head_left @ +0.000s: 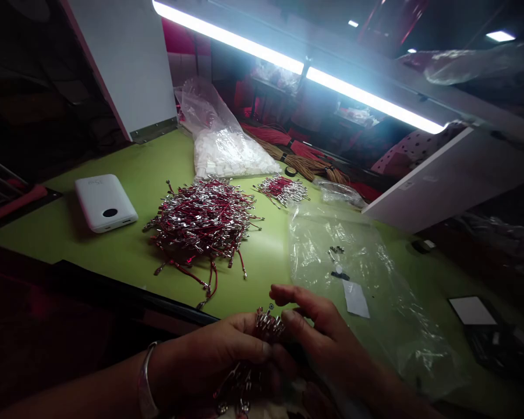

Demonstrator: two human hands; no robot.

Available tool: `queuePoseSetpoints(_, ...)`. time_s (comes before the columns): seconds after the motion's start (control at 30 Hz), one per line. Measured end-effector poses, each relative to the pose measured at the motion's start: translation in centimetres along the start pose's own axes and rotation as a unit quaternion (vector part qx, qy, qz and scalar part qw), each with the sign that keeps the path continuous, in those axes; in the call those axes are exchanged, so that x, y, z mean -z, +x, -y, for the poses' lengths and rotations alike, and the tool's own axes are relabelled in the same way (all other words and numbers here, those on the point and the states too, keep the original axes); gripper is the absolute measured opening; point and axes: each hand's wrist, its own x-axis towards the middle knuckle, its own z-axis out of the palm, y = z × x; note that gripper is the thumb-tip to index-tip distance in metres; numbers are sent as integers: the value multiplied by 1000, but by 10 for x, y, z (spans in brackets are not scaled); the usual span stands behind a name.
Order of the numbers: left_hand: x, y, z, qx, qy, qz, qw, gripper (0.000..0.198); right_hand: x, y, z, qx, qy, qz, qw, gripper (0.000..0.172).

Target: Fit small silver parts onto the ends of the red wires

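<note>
My left hand (233,343), with a metal bangle (146,381) on its wrist, is closed around a bundle of short wires with metal terminals (269,323). Silvery terminal ends stick up above its thumb, and more hang out below it. Beside the bundle is my right hand (321,326), its index finger and thumb apart, with nothing visible between them; its lower fingers are partly hidden. Past both hands lies a large pile of short red wires with terminals (205,215) on the green tabletop (268,256). A few wires stray from its near edge.
Behind the pile sits a clear bag of white connectors (227,151). A smaller heap of wires (283,190) lies to its right. A white power bank (105,202) is at left, and flat plastic sheeting (318,233) at right. A tube light (375,102) hangs overhead.
</note>
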Motion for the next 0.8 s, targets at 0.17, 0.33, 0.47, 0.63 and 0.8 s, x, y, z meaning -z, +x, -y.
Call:
queuePoseSetpoints(0.17, 4, 5, 4, -20, -4, 2, 1000, 36, -8, -5, 11, 41, -54, 42, 997, 27)
queuePoseSetpoints(0.33, 0, 4, 2, -22, -12, 0, 1000, 37, -8, -5, 15, 45, -54, 50, 996, 25)
queuePoseSetpoints(0.47, -4, 6, 5, -26, 23, -13, 999, 19, -10, -4, 10, 31, -61, 30, 997, 37)
queuePoseSetpoints(0.63, -2, 6, 8, -26, 72, -45, 996, 23, -15, 1, 15, 21, -41, 59, 997, 10)
queuePoseSetpoints(0.8, 7, 1, 6, -14, 98, -53, 994, 27, -17, 0, 16, -4, -16, 49, 999, 9)
